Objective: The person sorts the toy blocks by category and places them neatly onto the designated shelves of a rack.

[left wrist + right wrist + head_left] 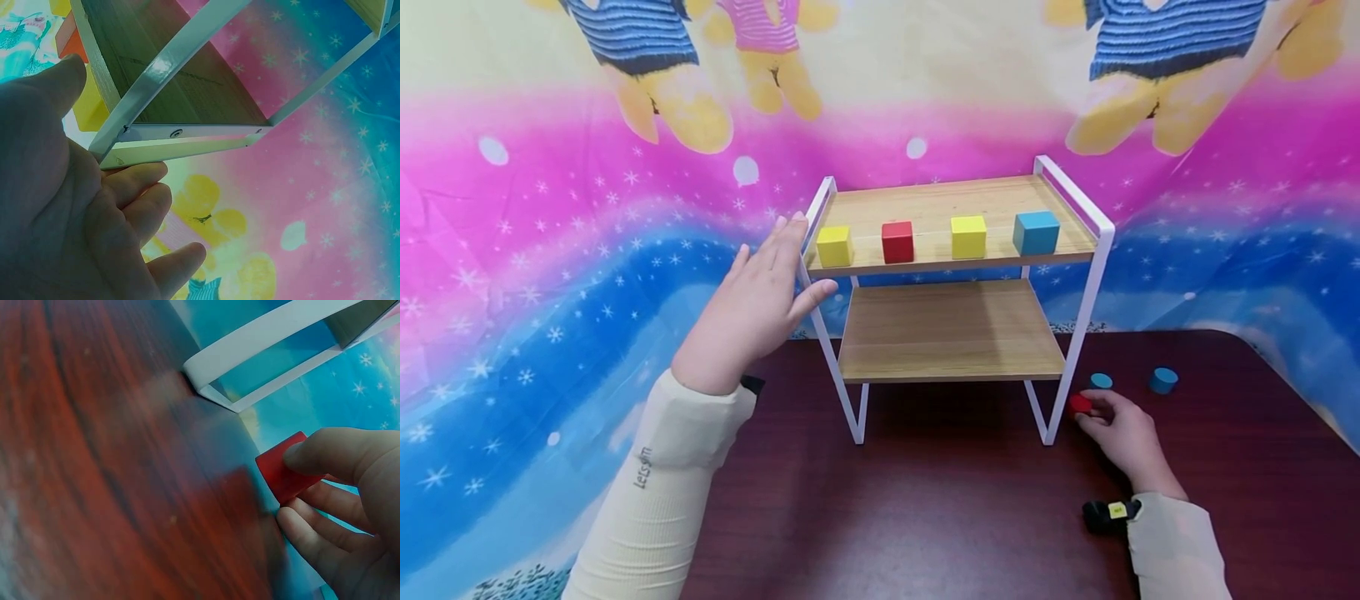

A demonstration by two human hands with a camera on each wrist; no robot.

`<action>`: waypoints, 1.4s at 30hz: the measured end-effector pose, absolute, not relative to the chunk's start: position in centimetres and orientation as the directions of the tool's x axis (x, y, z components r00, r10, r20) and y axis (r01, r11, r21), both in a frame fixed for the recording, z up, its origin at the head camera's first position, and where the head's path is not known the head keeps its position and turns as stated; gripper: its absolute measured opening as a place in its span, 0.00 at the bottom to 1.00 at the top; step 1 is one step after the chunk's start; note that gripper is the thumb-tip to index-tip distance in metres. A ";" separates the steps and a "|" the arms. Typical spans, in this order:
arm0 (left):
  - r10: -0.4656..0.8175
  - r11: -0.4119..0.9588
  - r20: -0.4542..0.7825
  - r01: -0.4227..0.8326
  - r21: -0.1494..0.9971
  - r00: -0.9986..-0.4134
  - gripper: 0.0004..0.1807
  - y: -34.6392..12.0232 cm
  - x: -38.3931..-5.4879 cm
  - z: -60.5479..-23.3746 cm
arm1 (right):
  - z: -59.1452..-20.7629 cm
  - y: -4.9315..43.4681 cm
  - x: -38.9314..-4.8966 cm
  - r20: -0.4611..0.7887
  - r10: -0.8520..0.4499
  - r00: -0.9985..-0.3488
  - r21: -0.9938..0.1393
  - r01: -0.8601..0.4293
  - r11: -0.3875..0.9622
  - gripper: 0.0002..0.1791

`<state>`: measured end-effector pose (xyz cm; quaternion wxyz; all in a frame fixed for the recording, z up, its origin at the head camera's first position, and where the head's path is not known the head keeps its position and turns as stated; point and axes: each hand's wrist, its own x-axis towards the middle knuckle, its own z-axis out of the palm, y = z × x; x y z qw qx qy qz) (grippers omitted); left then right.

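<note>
Thumb and fingers of my right hand (1126,437) pinch a small red block (289,469) low beside the shelf's right leg; part of it is hidden by the fingers. Close behind it on the table stands a blue cylinder (1101,382), with another blue cylinder (1163,381) farther right. My left hand (748,296) is raised with fingers extended at the left end of the two-tier shelf (955,329), its fingers right at the white side rail (169,69). Along the top tier's front edge sit a yellow cube (835,247), a red cube (897,242), a second yellow cube (968,237) and a blue cube (1036,233).
The shelf has a white metal frame and wooden boards, and it stands on a dark red-brown table (925,517). Close behind hangs a colourful printed cloth (587,208) with bears and snowflakes. A black strap (1105,517) shows at my right wrist.
</note>
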<state>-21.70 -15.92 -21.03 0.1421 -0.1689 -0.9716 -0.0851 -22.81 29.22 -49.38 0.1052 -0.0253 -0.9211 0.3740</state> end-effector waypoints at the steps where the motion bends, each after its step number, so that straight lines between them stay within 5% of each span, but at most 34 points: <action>1: 0.305 0.928 0.305 0.353 0.118 -0.902 0.50 -15.9 -21.7 -21.0 | -49.3 29.3 -22.8 0.175 0.125 -0.977 -0.695 -0.033 0.718 0.24; 42: 0.311 0.925 0.312 0.362 0.119 -0.898 0.50 -16.0 -21.6 -21.1 | -46.1 28.9 -21.7 0.207 0.159 -0.965 -0.682 -0.025 0.731 0.26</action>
